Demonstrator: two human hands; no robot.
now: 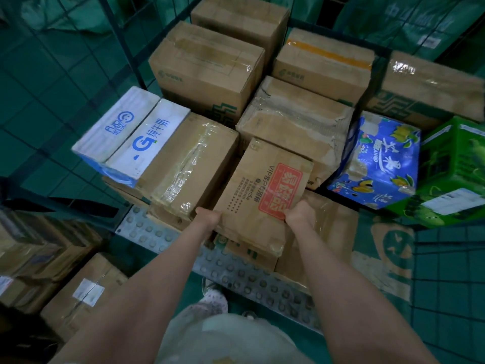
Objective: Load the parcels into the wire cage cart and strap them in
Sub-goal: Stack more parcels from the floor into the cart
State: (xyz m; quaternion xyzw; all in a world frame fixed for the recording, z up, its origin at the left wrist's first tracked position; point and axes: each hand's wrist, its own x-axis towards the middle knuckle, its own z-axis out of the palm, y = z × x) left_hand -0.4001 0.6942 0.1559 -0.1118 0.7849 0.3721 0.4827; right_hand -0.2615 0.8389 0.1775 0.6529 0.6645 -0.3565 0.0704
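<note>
parcel (pixel 262 190) | long axis away | left hand (pixel 208 216), right hand (pixel 299 213): fingers clamp near edge

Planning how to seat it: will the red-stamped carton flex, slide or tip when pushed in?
The red-stamped carton probably stays stiff: its edges look square. It is perched over lower boxes, so it may rock or tip. Glossy tape on the neighbouring brown box could let it slide.

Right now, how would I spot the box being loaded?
Look in the cart, at its near edge, in the middle. The left grip and right grip hold a tilted brown box there. It alone carries a big red stamp.
</note>
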